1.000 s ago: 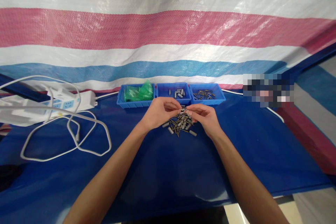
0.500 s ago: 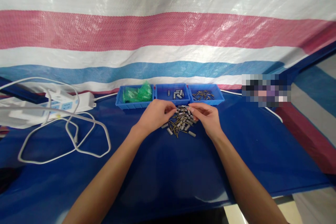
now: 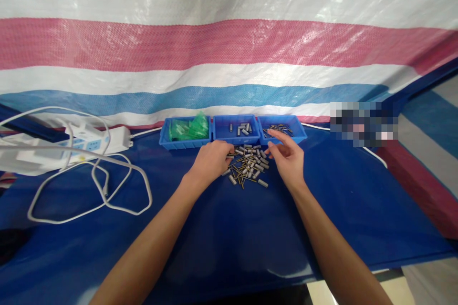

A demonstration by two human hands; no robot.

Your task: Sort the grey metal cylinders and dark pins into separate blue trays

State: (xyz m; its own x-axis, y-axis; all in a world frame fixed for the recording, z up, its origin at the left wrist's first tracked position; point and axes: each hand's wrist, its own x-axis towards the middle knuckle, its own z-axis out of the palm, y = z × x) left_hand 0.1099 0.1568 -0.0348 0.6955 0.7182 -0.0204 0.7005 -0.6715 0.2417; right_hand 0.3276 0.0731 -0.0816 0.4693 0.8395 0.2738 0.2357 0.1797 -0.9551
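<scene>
A loose pile of metal pieces [image 3: 249, 167], short grey cylinders mixed with thin brassy pins, lies on the blue tabletop between my hands. My left hand [image 3: 212, 159] is at the pile's left edge, its fingers curled together; what is in them, if anything, is too small to make out. On the other side my right hand [image 3: 290, 161] has its thumb and index finger apart with nothing visible between them. Its index finger reaches over the front rim of the right blue bin [image 3: 299, 140], which contains thin pins. Several grey cylinders lie in the middle blue bin [image 3: 222, 129].
The left blue bin [image 3: 166, 138] contains green plastic bags [image 3: 195, 127]. A white power strip [image 3: 118, 138] and a looped white cable [image 3: 143, 190] are on the left of the table. Behind the bins hangs a striped tarp [image 3: 214, 43]. A blurred-out patch is at right.
My hands have parted. The right hand has moved slightly right and its fingers have spread, with the metal piece gone from them. My left hand has shifted a little down and left.
</scene>
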